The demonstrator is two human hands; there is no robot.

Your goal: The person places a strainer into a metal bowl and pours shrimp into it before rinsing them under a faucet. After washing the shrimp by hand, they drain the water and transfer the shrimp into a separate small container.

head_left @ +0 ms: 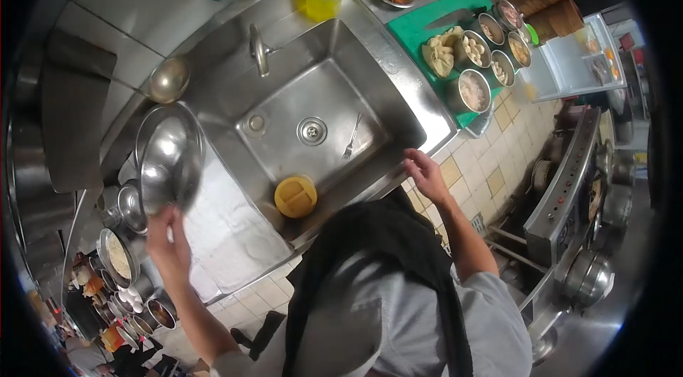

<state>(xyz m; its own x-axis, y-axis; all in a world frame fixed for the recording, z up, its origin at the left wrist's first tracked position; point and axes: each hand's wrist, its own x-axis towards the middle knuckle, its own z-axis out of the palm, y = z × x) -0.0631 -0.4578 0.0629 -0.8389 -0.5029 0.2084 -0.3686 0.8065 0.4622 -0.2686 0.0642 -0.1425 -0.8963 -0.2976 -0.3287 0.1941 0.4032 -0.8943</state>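
1. Steel bowl (168, 156): left of the sink (284, 103), far edge of the white cloth (231, 227). Lies straight out beyond the left hand (169, 238); its long axis, as seen, runs roughly away from the person, near rim at the fingertips.
2. Left hand is much nearer; right hand (425, 172) is across the sink, well apart from the bowl.
3. Left fingers: bent, overlapping the near rim. Can't tell if pinched on it or only touching.
4. Right fingers: released, loosely curled, nothing in them, by the sink's right edge. Fork (352, 136) lies in the basin, beyond and left of them.
5. Yellow round item (295, 197) sits in the near-left basin corner, between the hands.
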